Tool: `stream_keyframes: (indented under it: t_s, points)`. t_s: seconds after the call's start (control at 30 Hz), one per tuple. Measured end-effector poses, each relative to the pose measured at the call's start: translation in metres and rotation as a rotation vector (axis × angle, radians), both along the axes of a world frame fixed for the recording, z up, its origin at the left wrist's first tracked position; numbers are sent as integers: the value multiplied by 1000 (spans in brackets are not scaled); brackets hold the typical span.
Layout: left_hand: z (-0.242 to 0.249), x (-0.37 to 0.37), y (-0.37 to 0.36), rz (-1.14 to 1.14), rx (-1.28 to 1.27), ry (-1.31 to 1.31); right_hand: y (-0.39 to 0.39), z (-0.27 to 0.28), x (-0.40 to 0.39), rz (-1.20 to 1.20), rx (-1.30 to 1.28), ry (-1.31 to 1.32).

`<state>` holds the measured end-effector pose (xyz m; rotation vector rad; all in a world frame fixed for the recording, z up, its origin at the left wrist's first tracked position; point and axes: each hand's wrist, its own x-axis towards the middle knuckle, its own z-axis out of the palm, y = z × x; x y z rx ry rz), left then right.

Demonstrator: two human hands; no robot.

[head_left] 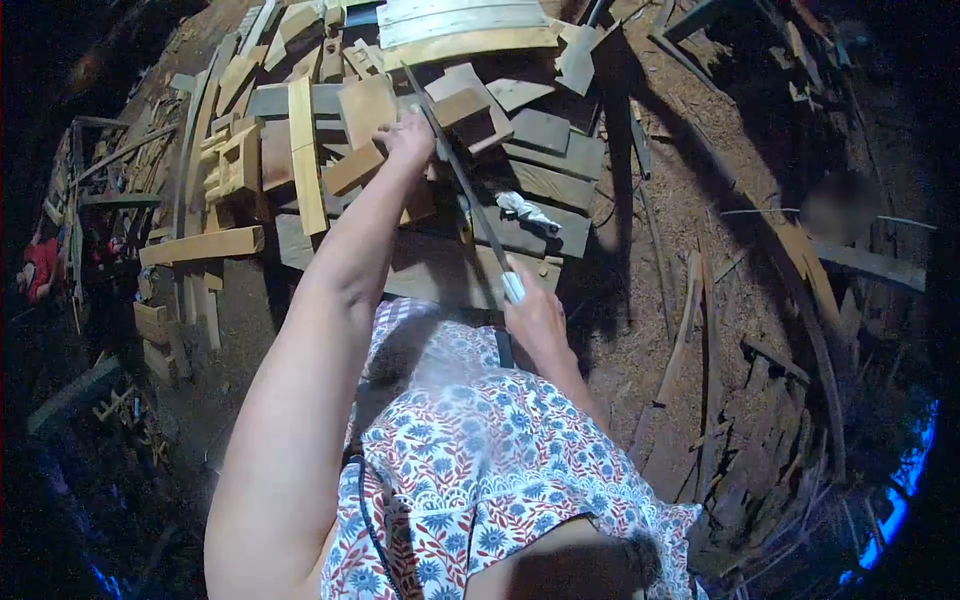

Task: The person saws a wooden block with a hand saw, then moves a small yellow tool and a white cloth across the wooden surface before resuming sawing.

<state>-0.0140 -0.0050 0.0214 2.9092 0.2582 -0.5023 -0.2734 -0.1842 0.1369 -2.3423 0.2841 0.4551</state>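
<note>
My right hand is closed round the pale handle of a long saw. The dark narrow blade slants up and left across the wood, past my left hand. On a long wooden block, my left hand grips from above, its fingers partly bunched at the left of the blade. That block lies on a bench of worn planks. A crumpled white cloth rests on the planks right of the blade, and a small yellow-and-black item lies beside the blade.
Offcuts crowd the bench's far side, with a notched block, an upright yellow strip and a thick beam at left. Long slats lie on the chip-strewn ground at right. Something red shows at far left.
</note>
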Motion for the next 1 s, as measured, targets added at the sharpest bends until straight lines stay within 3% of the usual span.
stream_keyframes:
  t_s: [0.27, 0.4, 0.53, 0.6, 0.63, 0.67, 0.73, 0.77, 0.8, 0.87, 0.97, 1.0]
  points:
    - [3, -11, -11, 17, 71, -52, 11, 12, -11, -116, 53, 24]
    - [3, -11, -2, -27, 91, -76, -4, -40, -14, -67, 78, -25]
    - [3, -1, 47, -278, -97, 57, -2, -43, -15, -63, 105, -67]
    - [0, 8, 74, -230, -801, -37, 3, -37, -15, -95, 105, 12]
    - [2, 4, 76, -19, -784, -133, 5, -41, -18, -113, 119, 8]
    - [2, -1, 68, -13, -790, -130, 7, -43, -18, -122, 135, -1]
    - [6, -7, 35, 207, -342, -327, 10, -40, -16, -127, 132, -14]
    - [0, -7, 25, 226, -357, -262, 11, -37, -15, -132, 139, -2]
    - [-51, -3, 20, 189, -84, -368, 11, -33, -13, -140, 143, 10]
    - [-53, -9, 12, 185, -63, -479, 12, -22, -8, -141, 128, 25]
    - [0, -13, 0, 257, -108, -444, 12, -26, -4, -126, 123, -10]
    - [-2, -14, 0, 260, -102, -437, 14, -26, -4, -124, 133, -63]
